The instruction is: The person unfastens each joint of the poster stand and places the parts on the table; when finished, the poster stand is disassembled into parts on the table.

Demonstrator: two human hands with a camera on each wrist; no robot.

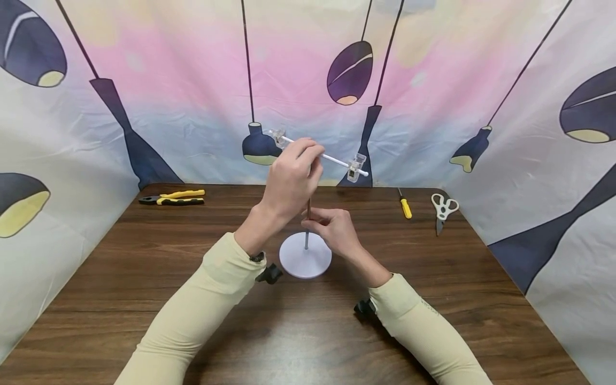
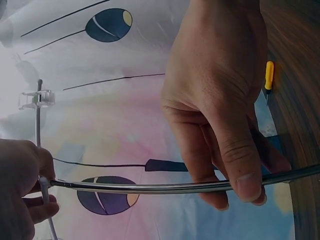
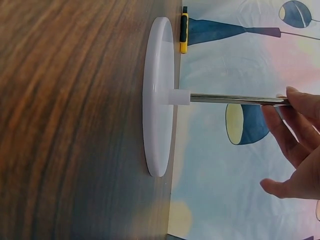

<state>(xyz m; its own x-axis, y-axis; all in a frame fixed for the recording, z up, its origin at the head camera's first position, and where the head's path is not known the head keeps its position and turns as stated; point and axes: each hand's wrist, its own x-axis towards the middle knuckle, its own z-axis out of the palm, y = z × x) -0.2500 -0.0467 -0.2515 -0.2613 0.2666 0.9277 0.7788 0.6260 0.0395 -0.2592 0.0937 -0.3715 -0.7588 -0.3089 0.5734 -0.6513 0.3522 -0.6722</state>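
Observation:
A slim metal pole (image 3: 225, 99) rises from the socket of a round white base (image 1: 305, 266) that stands on the table. My left hand (image 1: 293, 179) holds a white crossbar (image 1: 335, 160) near its middle, at the pole's top end. A clear plastic clip (image 1: 356, 168) sits near the crossbar's right end, and another clear clip (image 1: 278, 137) is at the left end. Lower down, above the base, my right hand (image 1: 337, 230) pinches the pole between thumb and fingers. In the left wrist view the pole's upper end meets the crossbar beside my left fingers.
Yellow-and-black pliers (image 1: 173, 198) lie at the table's back left. A yellow-handled screwdriver (image 1: 405, 206) and white-handled scissors (image 1: 443, 211) are at the back right. A patterned cloth (image 1: 298, 80) hangs behind the brown wooden table (image 1: 240, 337) and along both sides.

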